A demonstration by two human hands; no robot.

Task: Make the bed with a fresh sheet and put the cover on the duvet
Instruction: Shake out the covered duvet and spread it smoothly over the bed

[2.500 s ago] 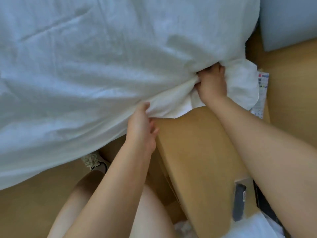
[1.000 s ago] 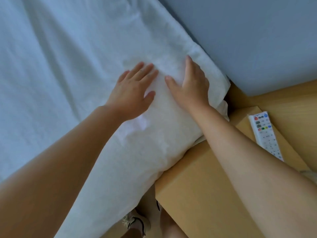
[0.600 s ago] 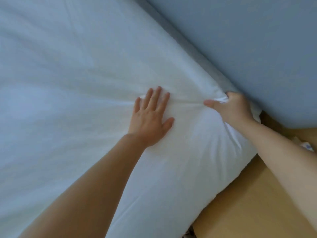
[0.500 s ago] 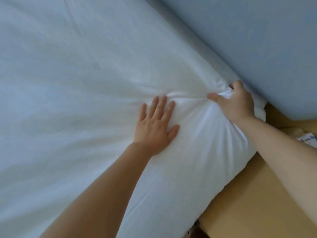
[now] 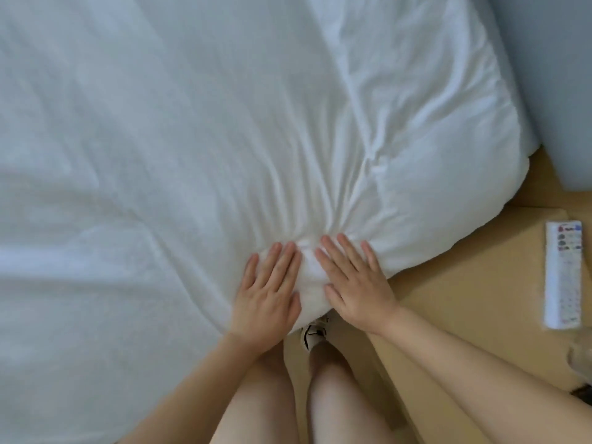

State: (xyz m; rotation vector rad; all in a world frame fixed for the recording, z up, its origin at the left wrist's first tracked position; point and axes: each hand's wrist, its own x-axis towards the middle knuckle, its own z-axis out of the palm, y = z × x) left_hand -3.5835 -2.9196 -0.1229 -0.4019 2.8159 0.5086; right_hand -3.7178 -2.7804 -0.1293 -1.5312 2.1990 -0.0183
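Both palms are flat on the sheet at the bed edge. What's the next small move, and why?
Probably slide both palms down over the edge to tuck the slack under. The left hand and right hand lie flat on the sheet, a puffed fold sits between them, and creases fan out from it, so slack seems gathered there.

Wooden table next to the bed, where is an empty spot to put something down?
The bare patch of the tan wooden bedside table lies between the edge of the white sheet and the white remote control. It is crowded at that edge, where the left hand and right hand press flat.
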